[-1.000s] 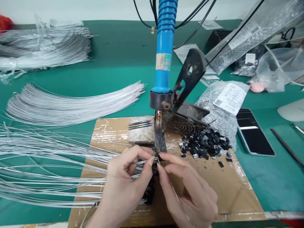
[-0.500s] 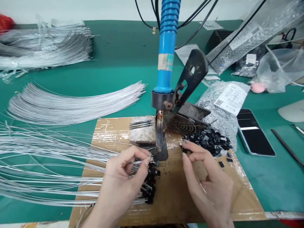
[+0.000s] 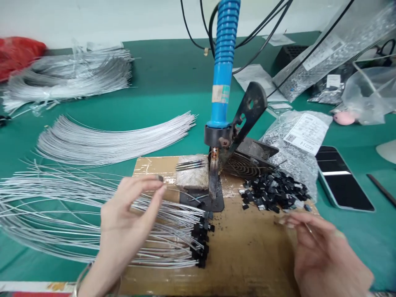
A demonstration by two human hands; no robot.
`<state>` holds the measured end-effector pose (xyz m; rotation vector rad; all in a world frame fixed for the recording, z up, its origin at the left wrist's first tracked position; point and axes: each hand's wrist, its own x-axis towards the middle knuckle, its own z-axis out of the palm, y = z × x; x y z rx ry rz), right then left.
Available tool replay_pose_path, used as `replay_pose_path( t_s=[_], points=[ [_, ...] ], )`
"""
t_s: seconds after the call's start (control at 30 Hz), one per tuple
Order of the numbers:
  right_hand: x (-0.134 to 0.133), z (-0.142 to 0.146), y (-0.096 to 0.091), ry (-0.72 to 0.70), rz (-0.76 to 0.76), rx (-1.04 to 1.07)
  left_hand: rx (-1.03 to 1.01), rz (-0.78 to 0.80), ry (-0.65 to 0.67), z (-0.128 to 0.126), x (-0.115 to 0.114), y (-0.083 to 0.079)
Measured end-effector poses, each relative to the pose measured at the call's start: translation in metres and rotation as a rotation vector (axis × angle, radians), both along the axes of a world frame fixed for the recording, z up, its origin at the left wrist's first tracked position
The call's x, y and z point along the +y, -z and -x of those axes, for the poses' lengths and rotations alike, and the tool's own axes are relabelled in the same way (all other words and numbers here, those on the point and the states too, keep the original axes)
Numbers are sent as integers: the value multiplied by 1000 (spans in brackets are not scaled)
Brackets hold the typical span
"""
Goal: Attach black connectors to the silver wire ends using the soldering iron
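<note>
My left hand hovers over a fan of thin silver wires, its fingers stretched out and a little blurred, holding nothing. The wires end in a row of small black parts on a taped cardboard sheet. My right hand is low on the right, fingers pinched together around a thin wire strand, just below a pile of loose black parts. A blue-handled soldering iron stands tip-down in its black stand between both hands.
Curved bundles of silver wire lie on the green table, with more at the back left. A phone, labelled plastic bags and black cables crowd the right side.
My left hand let go of the wire end at the iron's tip and drew back left, opening. My right hand moved from the tip past the black parts, down and right.
</note>
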<state>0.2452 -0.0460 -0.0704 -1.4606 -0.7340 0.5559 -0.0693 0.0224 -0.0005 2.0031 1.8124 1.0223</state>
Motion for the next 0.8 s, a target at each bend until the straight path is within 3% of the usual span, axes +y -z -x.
replay_pose_path(
  t_s=[0.03, 0.13, 0.23, 0.33, 0.47, 0.8],
  points=[
    [1, -3, 1, 18, -1, 135, 134, -47, -20, 10, 14, -1],
    [7, -8, 3, 81, 76, 371, 236, -25, -19, 38, 66, 4],
    [10, -6, 5, 39, 79, 345, 266, 48, 42, 56, 116, 16],
    [9, -3, 7, -28, 36, 278, 266, 91, 71, 62, 146, 27],
    [8, -1, 6, -61, 17, 224, 234, 114, 69, 66, 155, 33],
    [9, -1, 6, -57, 30, 177, -6, 74, -5, 79, 138, 25]
  ],
)
